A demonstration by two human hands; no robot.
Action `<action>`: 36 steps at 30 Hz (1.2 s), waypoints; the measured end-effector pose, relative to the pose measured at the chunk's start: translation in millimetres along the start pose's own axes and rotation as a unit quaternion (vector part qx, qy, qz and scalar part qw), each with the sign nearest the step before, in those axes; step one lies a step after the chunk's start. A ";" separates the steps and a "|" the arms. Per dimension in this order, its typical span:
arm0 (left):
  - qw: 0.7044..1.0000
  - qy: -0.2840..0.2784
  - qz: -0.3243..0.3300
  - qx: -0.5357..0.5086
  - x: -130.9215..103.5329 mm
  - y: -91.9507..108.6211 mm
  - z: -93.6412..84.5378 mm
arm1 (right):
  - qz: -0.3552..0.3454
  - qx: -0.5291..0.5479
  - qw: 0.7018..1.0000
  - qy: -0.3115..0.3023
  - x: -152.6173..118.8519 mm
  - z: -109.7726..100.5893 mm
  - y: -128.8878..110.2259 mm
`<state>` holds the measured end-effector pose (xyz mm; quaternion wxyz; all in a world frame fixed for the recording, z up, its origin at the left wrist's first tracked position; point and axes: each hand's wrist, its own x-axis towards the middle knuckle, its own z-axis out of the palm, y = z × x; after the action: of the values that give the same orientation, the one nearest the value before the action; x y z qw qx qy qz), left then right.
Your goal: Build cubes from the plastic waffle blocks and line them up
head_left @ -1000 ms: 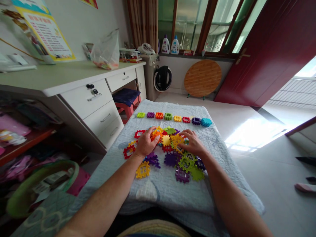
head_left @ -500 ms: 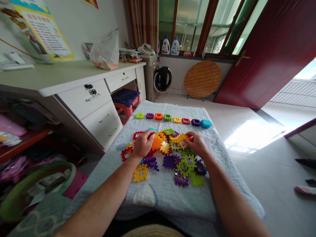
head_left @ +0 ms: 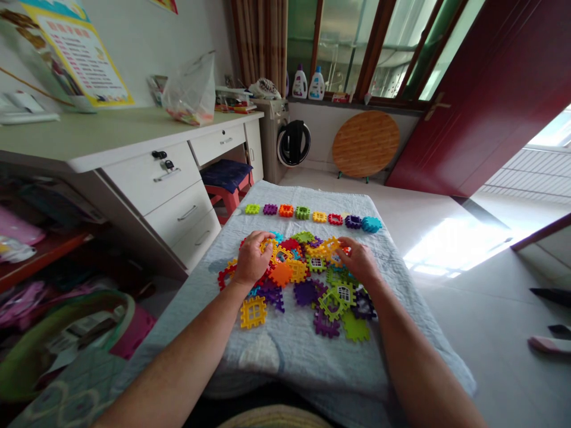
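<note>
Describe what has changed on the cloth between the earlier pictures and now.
The left hand has shifted left, off the solid orange interlocking piece, which now lies nearer the person. The right hand has moved right, with a yellow interlocking piece at its fingertips. The row of eight coloured blocks stayed put.

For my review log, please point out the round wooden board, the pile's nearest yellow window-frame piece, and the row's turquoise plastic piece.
Round wooden board (head_left: 366,143): head view, middle of its face.
Yellow plastic window-frame piece (head_left: 253,299): head view, frame's upper bar.
Turquoise plastic piece (head_left: 371,224): head view, its middle.
</note>
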<state>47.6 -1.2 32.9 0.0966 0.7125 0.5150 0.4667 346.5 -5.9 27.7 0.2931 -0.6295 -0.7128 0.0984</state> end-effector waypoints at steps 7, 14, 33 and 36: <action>1.000 -0.002 0.006 -0.002 -1.1 -1.3 0.9 | 0.018 -0.041 0.999 0.004 -0.2 -4.5 -2.9; 0.999 -0.016 0.037 0.025 -2.4 4.2 -1.0 | -0.001 0.014 1.000 -0.005 -1.3 -8.6 -7.8; 0.975 -0.160 0.114 0.108 -10.6 12.9 4.0 | 0.092 0.168 0.981 0.038 3.1 3.4 3.7; 0.978 -0.143 0.099 0.111 -9.8 11.4 4.8 | 0.047 0.046 0.998 0.025 2.5 1.7 1.6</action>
<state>58.3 -12.7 31.8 0.0425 0.8256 0.4713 0.3073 346.8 -2.8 26.3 0.3344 -0.6504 -0.6695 0.1297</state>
